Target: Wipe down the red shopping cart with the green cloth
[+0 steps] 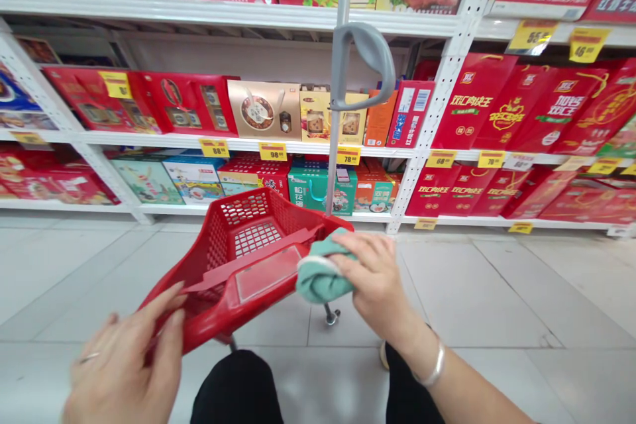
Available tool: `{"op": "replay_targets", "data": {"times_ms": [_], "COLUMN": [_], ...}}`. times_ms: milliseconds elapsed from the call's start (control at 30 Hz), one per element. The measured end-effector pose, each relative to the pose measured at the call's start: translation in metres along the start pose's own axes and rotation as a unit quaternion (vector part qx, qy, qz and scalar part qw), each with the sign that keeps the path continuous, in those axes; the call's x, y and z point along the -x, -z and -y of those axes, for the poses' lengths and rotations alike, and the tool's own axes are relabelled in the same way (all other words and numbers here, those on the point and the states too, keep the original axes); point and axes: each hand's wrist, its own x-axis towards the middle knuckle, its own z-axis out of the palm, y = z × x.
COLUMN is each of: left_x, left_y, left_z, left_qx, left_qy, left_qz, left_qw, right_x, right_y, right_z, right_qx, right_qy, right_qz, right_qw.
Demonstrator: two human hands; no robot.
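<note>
A red plastic shopping basket [248, 238] with mesh walls stands on a wheeled frame in front of me, tilted in the view. My left hand [122, 364], with a ring on one finger, grips its near rim at the lower left. My right hand [372, 278] presses a folded teal cloth [322, 271] against the basket's far corner, next to a clear plastic panel [268, 273] on the basket's flap. A grey curved handle [368, 59] tops a thin grey pole [338, 146] rising from the basket. A silver bangle [432, 364] circles my right wrist.
White metal shelves [238, 13] hold red gift boxes and other packaged goods, with yellow price tags along their edges. Pale floor tiles [497, 298] run up to the shelving. A metal castor [331, 313] shows below the basket, and my black-clad legs [238, 391] fill the bottom edge.
</note>
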Motion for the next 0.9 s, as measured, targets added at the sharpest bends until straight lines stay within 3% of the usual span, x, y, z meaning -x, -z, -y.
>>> {"op": "replay_targets", "data": {"times_ms": [100, 200, 267, 367, 500, 733, 833, 900], "left_x": [0.003, 0.006, 0.006, 0.001, -0.008, -0.008, -0.006, -0.006], "left_y": [-0.026, -0.063, -0.082, -0.095, -0.098, -0.091, -0.078, -0.067], "left_z": [-0.048, -0.08, -0.087, -0.078, -0.065, -0.063, -0.052, -0.042], "left_qx": [-0.029, -0.037, -0.075, -0.093, -0.094, -0.114, -0.111, -0.111], "left_qy": [-0.079, -0.127, -0.131, -0.153, -0.201, -0.216, -0.223, -0.236], "left_qz": [0.025, 0.033, 0.018, -0.008, -0.033, -0.078, -0.064, -0.048], "left_qw": [0.996, 0.991, 0.988, 0.984, 0.974, 0.967, 0.966, 0.964], "right_x": [-0.005, -0.005, -0.004, -0.004, -0.007, -0.004, 0.003, 0.005], "right_y": [-0.023, -0.043, -0.049, -0.052, -0.058, -0.064, -0.053, -0.041], "right_z": [0.033, 0.043, 0.039, 0.024, -0.007, -0.062, -0.068, -0.06], "right_qx": [-0.018, -0.022, -0.017, 0.003, 0.042, 0.11, 0.101, 0.069], "right_qy": [0.057, 0.062, 0.048, 0.012, -0.055, -0.198, -0.202, -0.169], "right_qz": [0.0, -0.018, -0.01, 0.023, 0.055, 0.127, 0.073, 0.017], "right_qw": [0.998, 0.998, 0.999, 1.0, 0.996, 0.966, 0.971, 0.983]}}
